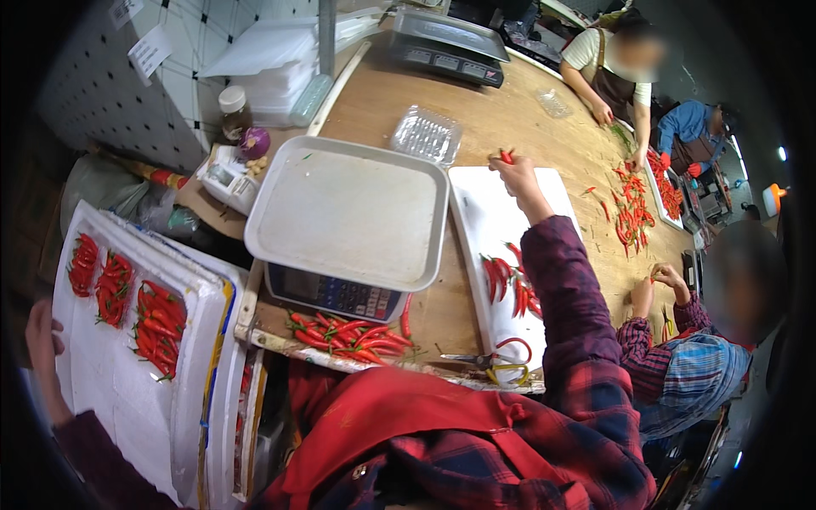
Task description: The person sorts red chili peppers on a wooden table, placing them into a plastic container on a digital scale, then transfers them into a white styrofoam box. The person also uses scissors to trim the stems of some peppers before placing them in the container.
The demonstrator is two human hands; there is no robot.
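Note:
My right hand (519,182) is raised over the far end of a white board (468,197), its fingers closed around red chili peppers (507,156). Small bunches of chilies (497,277) lie lower on that board, partly hidden by my sleeve. At the far left, my left hand (46,350) is at the outer edge of a white foam box (115,370); whether it grips the edge is unclear. Three packs of red chilies (159,328) sit on this box. Between my hands stands a digital scale (331,290) topped by a bare grey tray (350,213).
Loose chilies (350,338) and scissors (491,363) lie along the table's near edge. Beyond the tray are a clear plastic punnet (427,135) and a second scale (449,54). To the right, co-workers handle chilies around a chili pile (631,213). A red onion (255,143) sits left.

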